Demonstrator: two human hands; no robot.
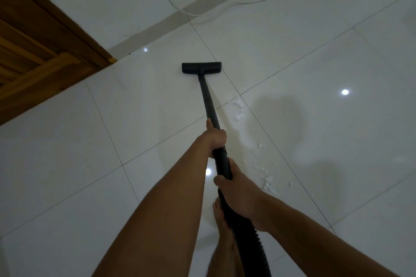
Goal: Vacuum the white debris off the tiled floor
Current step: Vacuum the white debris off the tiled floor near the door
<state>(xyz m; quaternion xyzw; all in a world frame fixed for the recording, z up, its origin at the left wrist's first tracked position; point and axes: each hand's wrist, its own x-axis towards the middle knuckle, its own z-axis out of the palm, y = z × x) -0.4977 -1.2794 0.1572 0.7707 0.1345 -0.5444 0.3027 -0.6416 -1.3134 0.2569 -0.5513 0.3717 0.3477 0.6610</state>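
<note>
A wooden door (33, 36) stands far left. The left hand (215, 139) has its fingers (221, 134) curled round the black wand (208, 99) midway. The right hand (238, 191) grips lower, by the hose (247, 238). The wand points away from the person, tilted slightly left, with its nozzle (201, 67) flat on the floor (90, 164). Debris (267, 183) lies just right of the wand. A cord (225, 5) trails beyond.
</note>
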